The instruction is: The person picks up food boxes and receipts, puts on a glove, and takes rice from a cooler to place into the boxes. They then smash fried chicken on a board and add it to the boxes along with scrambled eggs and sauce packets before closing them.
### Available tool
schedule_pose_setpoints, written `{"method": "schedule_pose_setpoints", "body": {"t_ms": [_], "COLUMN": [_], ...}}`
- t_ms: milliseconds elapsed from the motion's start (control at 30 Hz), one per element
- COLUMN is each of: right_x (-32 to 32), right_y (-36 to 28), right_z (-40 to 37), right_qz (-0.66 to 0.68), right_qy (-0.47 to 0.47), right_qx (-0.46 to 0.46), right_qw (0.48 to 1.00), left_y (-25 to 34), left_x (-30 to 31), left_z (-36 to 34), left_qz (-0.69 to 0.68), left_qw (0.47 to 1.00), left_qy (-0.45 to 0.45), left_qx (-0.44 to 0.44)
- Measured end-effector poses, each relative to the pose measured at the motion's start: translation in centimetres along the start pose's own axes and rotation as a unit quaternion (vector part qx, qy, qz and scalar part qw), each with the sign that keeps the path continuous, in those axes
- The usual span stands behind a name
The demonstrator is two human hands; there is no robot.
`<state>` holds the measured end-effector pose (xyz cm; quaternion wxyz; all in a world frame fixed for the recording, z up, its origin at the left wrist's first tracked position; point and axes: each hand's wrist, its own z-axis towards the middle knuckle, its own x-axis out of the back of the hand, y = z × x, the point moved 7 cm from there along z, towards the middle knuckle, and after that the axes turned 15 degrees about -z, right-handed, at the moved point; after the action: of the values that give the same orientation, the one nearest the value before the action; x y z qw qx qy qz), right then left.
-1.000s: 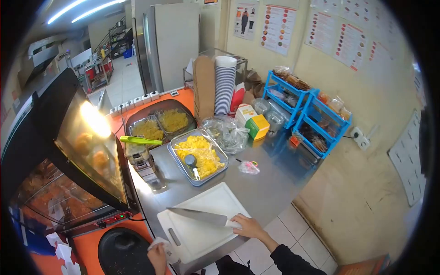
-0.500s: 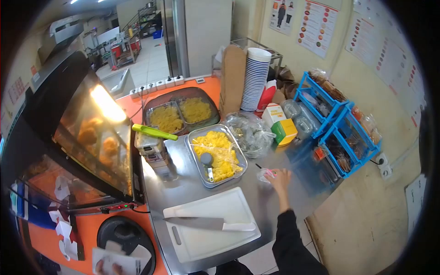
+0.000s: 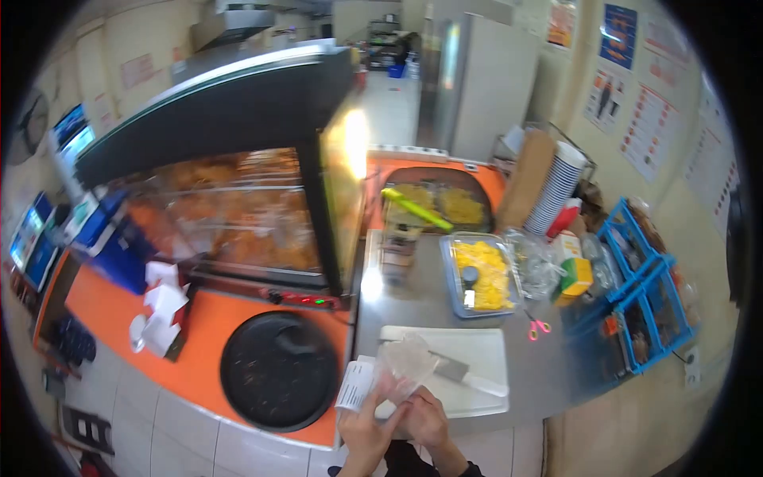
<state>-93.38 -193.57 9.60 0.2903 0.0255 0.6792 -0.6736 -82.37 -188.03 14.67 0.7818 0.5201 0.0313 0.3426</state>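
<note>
My left hand (image 3: 368, 433) is closed on a white printed paper (image 3: 354, 385) and the edge of a clear plastic bag (image 3: 405, 367). The fingers of my right hand (image 3: 427, 419) pinch the same bag beside it. Both hands are near the front edge of a white cutting board (image 3: 485, 350), and the bag covers part of the knife (image 3: 455, 370) lying there. Scissors with pink handles (image 3: 538, 327) rest on the metal counter to the right. Behind the board is a tub of yellow food (image 3: 482, 274).
A round black tray (image 3: 278, 374) lies on the orange counter (image 3: 191, 378) at left, before a lit glass food warmer (image 3: 238, 215). Stacked cups (image 3: 554, 191), a yellow-green box (image 3: 575, 278) and blue racks (image 3: 656, 310) stand at right.
The view has swung left. My right hand has left the scissors and come to my left hand. A clear bag is now between my hands, with the paper still in my left.
</note>
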Motion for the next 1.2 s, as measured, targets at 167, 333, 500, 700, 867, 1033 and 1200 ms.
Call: {"method": "schedule_pose_setpoints", "body": {"t_ms": [167,333,500,700,867,1033,1200], "right_x": [-13.4,-28.7,-43.0,-54.4,-64.1,-69.1,-63.7], "right_y": [4.0,10.7,15.5,24.9,36.5,38.1,54.7], "right_z": [-3.9,-7.8,-11.3,-9.1,-2.6,7.6,14.1], "right_qz": [0.001,0.151,0.144,0.121,0.222,-0.406,-0.803], "right_qy": [-0.221,-0.379,-0.483,-0.433,-0.426,-0.212,-0.389], "right_qx": [-0.04,-0.082,-0.115,-0.168,-0.222,-0.036,0.037], "right_qw": [0.974,0.909,0.856,0.878,0.848,0.888,0.451], "left_y": [-2.2,-6.3,-6.8,-15.2,-24.1,-27.5,-29.0], "left_x": [14.4,26.9,38.5,46.6,55.0,70.5,82.7], "left_z": [-6.5,-13.5,-16.3,-16.9,-12.2,-8.5,-5.6], "left_qz": [0.024,0.072,0.182,0.179,0.182,-0.131,-0.326], "left_qw": [0.987,0.964,0.906,0.914,0.962,0.936,0.873], "left_qy": [0.116,0.255,0.381,0.349,0.166,0.244,0.289], "left_qx": [-0.107,-0.003,0.018,0.102,0.116,0.216,0.22]}}
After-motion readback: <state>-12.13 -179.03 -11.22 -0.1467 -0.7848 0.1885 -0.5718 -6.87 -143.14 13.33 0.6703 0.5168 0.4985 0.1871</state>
